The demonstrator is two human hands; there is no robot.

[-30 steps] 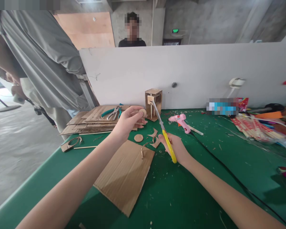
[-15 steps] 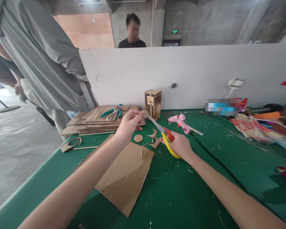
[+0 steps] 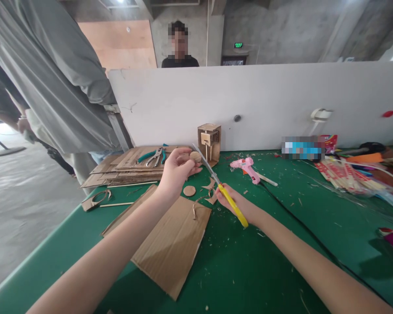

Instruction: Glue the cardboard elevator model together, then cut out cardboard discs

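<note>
Between the thumb and fingers of my left hand [image 3: 178,170] is a small round cardboard disc [image 3: 195,157]. My right hand [image 3: 237,205] grips yellow-handled scissors [image 3: 231,200], whose blades point up and left, close beside the disc. The red part of the handle is hidden now. Below my left hand, a second cardboard disc [image 3: 189,190] lies on the green table. Curved cardboard offcuts [image 3: 211,196] are scattered next to it. A large flat cardboard sheet [image 3: 173,244] lies under my left forearm.
Behind my hands stands a small cardboard box [image 3: 209,144] with a piece inside. Teal-handled pliers [image 3: 155,156] rest on stacked cardboard [image 3: 118,172]. A pink glue gun [image 3: 247,168] with a black cord lies right of centre. A white partition [image 3: 170,104] closes the back; people stand beyond and at left.
The scissors have turned in my right hand, so the yellow handle faces me and the blades stand steeper. My left fingers have shifted around the disc.
</note>
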